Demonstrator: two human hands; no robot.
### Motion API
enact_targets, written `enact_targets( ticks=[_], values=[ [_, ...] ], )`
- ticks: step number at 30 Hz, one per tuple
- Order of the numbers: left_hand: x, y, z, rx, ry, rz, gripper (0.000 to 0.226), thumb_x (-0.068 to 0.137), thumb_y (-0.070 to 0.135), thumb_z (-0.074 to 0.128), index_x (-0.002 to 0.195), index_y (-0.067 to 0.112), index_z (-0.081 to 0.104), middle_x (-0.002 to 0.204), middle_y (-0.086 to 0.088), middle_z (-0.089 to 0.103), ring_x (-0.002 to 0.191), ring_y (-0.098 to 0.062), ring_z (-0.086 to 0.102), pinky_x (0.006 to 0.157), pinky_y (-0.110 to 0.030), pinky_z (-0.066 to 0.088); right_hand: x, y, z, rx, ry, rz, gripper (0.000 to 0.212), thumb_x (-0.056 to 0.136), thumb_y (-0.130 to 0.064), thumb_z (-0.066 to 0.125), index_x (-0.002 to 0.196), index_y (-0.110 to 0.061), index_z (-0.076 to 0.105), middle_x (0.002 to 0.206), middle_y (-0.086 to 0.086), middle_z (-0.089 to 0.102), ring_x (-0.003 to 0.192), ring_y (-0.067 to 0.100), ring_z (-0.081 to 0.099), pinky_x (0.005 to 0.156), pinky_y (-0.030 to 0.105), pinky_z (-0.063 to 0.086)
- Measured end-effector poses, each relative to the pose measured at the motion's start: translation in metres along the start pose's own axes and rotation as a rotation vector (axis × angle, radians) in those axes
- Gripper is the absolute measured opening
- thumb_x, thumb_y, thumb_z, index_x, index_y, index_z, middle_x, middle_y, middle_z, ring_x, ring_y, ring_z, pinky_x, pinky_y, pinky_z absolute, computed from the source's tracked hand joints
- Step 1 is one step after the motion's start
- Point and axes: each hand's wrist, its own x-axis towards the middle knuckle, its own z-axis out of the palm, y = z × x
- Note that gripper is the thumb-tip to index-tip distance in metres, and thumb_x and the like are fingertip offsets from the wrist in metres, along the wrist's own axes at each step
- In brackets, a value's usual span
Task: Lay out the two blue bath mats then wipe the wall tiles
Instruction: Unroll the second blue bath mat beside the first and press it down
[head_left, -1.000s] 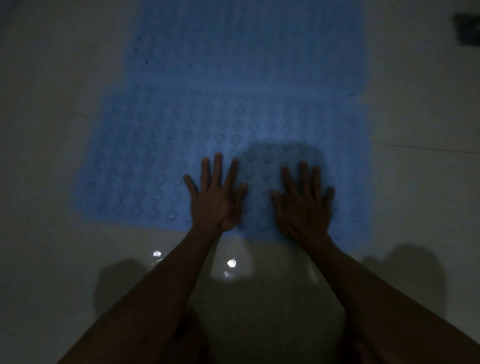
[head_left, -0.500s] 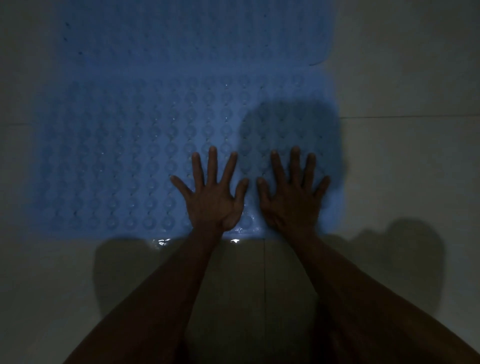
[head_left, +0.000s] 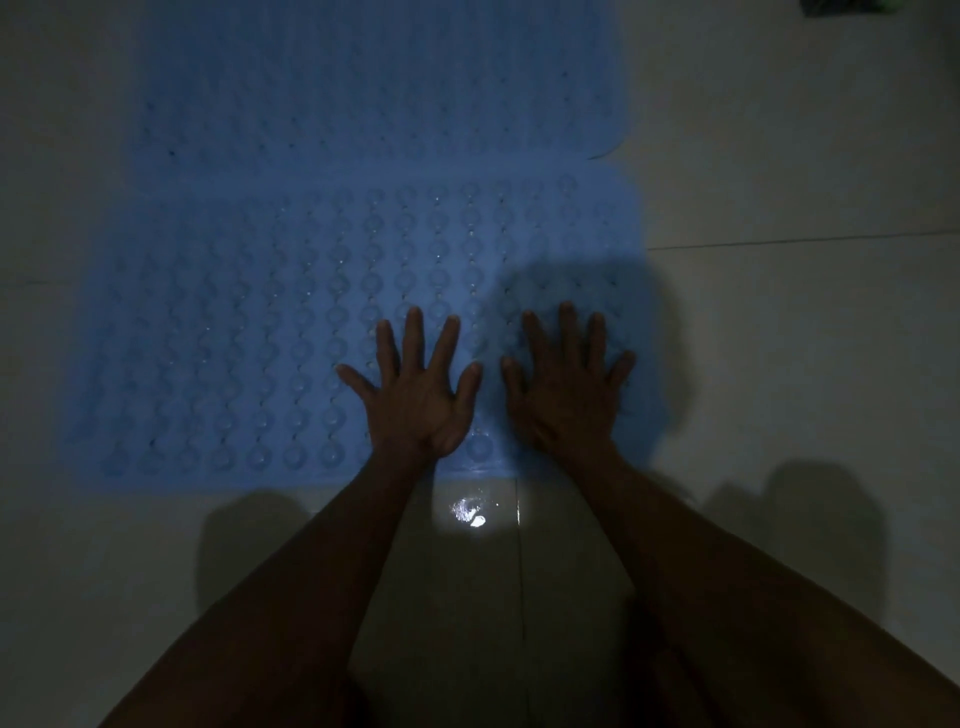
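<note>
Your left hand (head_left: 415, 395) and right hand (head_left: 569, 392) press flat, fingers splayed and grasping nothing, on the near mat's (head_left: 234, 338) right end, apparently seating it on the wet floor (head_left: 779, 364), its far edge meeting the far mat (head_left: 363, 88).

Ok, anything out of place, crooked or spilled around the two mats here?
Mostly tidy. The far mat has its right near corner curled, not flat, beside the near mat. A wet-looking glint on the floor sits just below the near mat's edge. Both hands, left and right, press flat, fingers spread. It is dim.
</note>
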Motion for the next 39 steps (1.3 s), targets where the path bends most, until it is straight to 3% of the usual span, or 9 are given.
enact_targets(
  ticks=[2, 4, 9, 17, 28, 34, 39],
  values=[
    [0.006, 0.0, -0.008, 0.03, 0.083, 0.018, 0.066, 0.099, 0.067, 0.023, 0.157, 0.037, 0.019, 0.166, -0.005, 0.016, 0.152, -0.032, 0.009, 0.111, -0.076, 0.003, 0.011, -0.005, -0.015, 0.025, 0.032, 0.04, 0.062, 0.098, -0.058, 0.039, 0.154, -0.033, 0.034, 0.163, 0.008, 0.028, 0.15, 0.036, 0.021, 0.118, 0.067, 0.006],
    [0.018, 0.0, -0.018, 0.024, 0.135, 0.026, 0.067, 0.099, 0.066, 0.028, 0.156, 0.031, 0.024, 0.163, -0.008, 0.023, 0.15, -0.033, 0.016, 0.112, -0.075, 0.006, 0.03, -0.01, -0.028, 0.041, 0.023, 0.054, 0.063, 0.098, -0.059, 0.037, 0.155, -0.033, 0.03, 0.163, 0.01, 0.025, 0.149, 0.036, 0.021, 0.118, 0.066, 0.006],
    [0.075, -0.006, -0.045, -0.07, 0.114, -0.013, 0.069, 0.099, 0.066, 0.023, 0.159, 0.033, 0.016, 0.168, -0.005, 0.003, 0.154, -0.03, -0.001, 0.114, -0.072, -0.002, 0.09, -0.025, -0.048, 0.135, -0.005, 0.019, 0.066, 0.1, -0.061, 0.033, 0.159, -0.037, 0.017, 0.169, 0.005, 0.006, 0.154, 0.032, 0.005, 0.118, 0.066, 0.004],
    [0.158, -0.025, -0.038, 0.035, 0.111, 0.047, 0.069, 0.094, 0.077, 0.011, 0.156, 0.049, 0.0, 0.169, 0.003, -0.007, 0.153, -0.032, -0.014, 0.109, -0.077, -0.009, 0.163, -0.022, -0.02, -0.033, -0.029, -0.073, 0.072, 0.094, -0.073, 0.022, 0.158, -0.045, 0.002, 0.169, -0.005, -0.01, 0.154, 0.032, -0.015, 0.113, 0.073, -0.008],
    [0.161, -0.021, -0.04, 0.066, 0.113, 0.048, 0.062, 0.098, 0.071, 0.013, 0.155, 0.052, -0.002, 0.168, 0.006, -0.009, 0.153, -0.033, -0.014, 0.105, -0.081, -0.001, 0.165, -0.024, -0.016, -0.089, -0.004, -0.092, 0.063, 0.099, -0.065, 0.02, 0.157, -0.048, 0.0, 0.169, -0.006, -0.007, 0.154, 0.035, -0.011, 0.111, 0.078, 0.001],
    [0.161, -0.022, -0.037, 0.152, 0.233, 0.079, 0.058, 0.101, 0.066, 0.021, 0.156, 0.048, 0.018, 0.168, 0.001, 0.012, 0.154, -0.035, 0.007, 0.106, -0.078, 0.009, 0.162, -0.026, -0.013, -0.188, 0.134, -0.087, 0.058, 0.101, -0.061, 0.024, 0.157, -0.046, 0.016, 0.168, -0.002, 0.011, 0.155, 0.035, 0.007, 0.111, 0.072, 0.015],
    [0.164, -0.021, -0.045, 0.138, 0.146, 0.074, 0.061, 0.1, 0.067, 0.021, 0.157, 0.047, 0.014, 0.169, 0.0, 0.005, 0.154, -0.037, -0.001, 0.106, -0.079, 0.007, 0.166, -0.027, -0.015, -0.19, 0.09, -0.09, 0.06, 0.1, -0.063, 0.025, 0.157, -0.047, 0.016, 0.169, -0.002, 0.009, 0.155, 0.035, 0.004, 0.112, 0.072, 0.01]
  ],
)
